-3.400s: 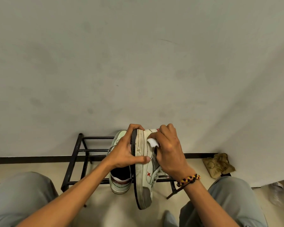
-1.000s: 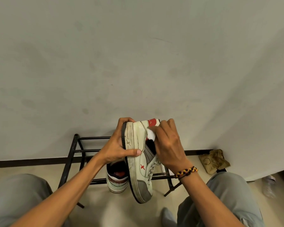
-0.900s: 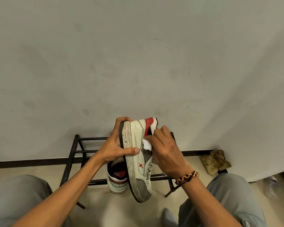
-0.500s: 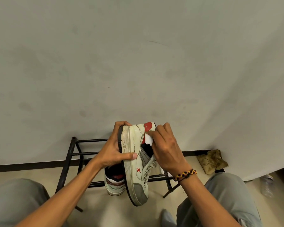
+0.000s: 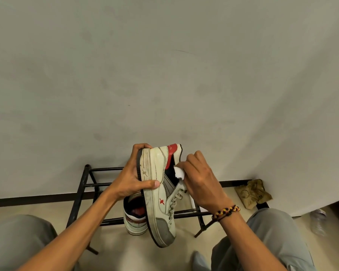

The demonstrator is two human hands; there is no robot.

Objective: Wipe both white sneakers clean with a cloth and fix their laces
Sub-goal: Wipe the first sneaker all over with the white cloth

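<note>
The left hand grips a scuffed white sneaker by its sole, toe down. The right hand pinches a small white cloth at its collar. The second sneaker sits on a black metal rack.

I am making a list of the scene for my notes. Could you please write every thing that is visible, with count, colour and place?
held sneaker: 1, white with red and grey, centre, sole to the left
second sneaker: 1, white with red, on the rack behind
cloth: 1, white, at the held sneaker's collar
shoe rack: 1, black metal, against the wall
crumpled bag: 1, brown, floor at right
bracelet: 1, black, yellow and red, right wrist
left hand: grips the held sneaker's sole
right hand: pinches the cloth
</note>
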